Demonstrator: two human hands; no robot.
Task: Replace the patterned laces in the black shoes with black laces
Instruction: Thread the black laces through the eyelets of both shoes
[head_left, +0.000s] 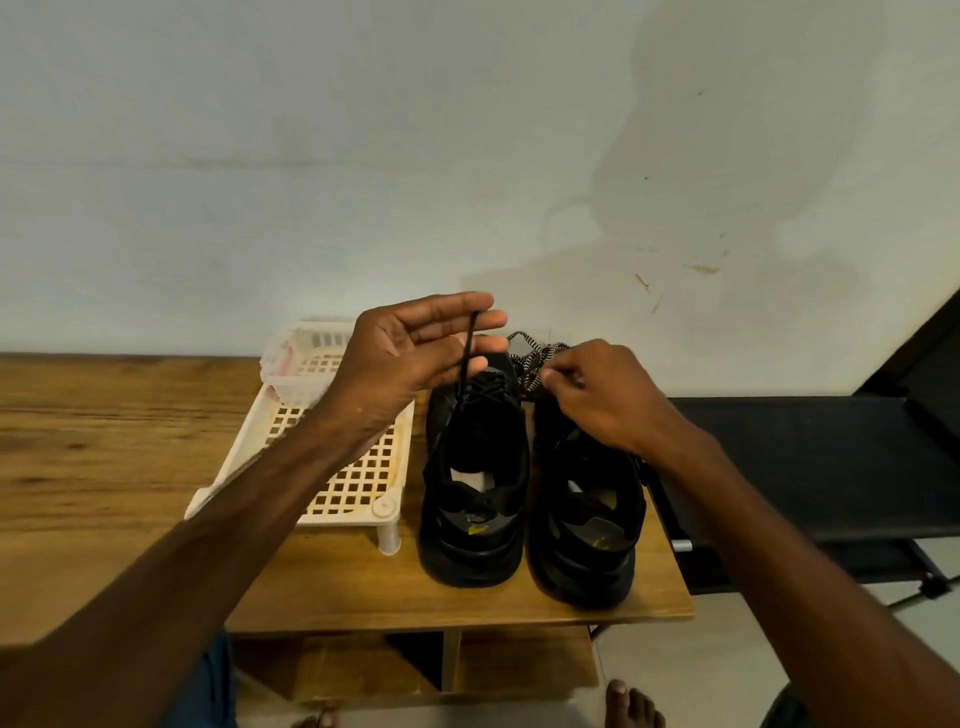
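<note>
From my head, looking down: my left hand (405, 353) is raised with the fingers nearly straight, and the end of the black lace (466, 358) is pinched at the fingertips. The lace runs taut down into the top eyelets of the left shoe (467, 540), which sits just below and right of that hand and is already crossed with black.

My right hand (608, 400) is curled over the front of the right shoe (582, 561), its fingertips pinching the patterned lace (532, 364). The rest of that lace lies bunched between my two hands, beyond the toes. The hand hides the shoe's eyelets, so I cannot tell how much is threaded.

Both shoes stand side by side, heels toward me, on the table (104, 441).

Under my left forearm is a cream tray (363, 483) on short legs — the arm crosses its near corner. A small basket (311, 343) sits at its far end, partly behind my left hand. Outside my right arm runs a black bench (805, 452). Below, my bare foot (628, 699) shows on the floor.
</note>
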